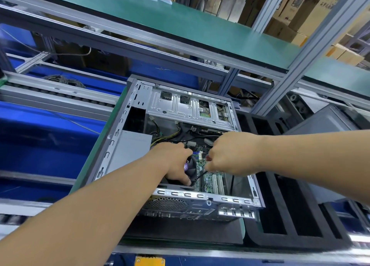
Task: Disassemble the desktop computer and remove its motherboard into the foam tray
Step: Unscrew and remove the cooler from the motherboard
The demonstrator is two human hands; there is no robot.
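An open desktop computer case (128, 143) lies on its side on the bench, side panel off. Its green motherboard (213, 178) shows in the lower half, under a silver drive cage (190, 105). My left hand (174, 161) is curled over the black CPU cooler fan (190, 165), thumb down at its near edge. My right hand (230, 155) is inside the case over the board, fingers bent down and pinching a thin black cable (202, 174). The black foam tray (280, 211) with long slots lies to the right of the case.
A grey power supply (130, 149) fills the case's left side, with yellow and black wires (170, 135) running from it. A green-topped shelf (180, 23) on aluminium framing (300, 65) crosses overhead. Blue bins (40, 145) sit to the left, and a grey case (330, 121) at the right.
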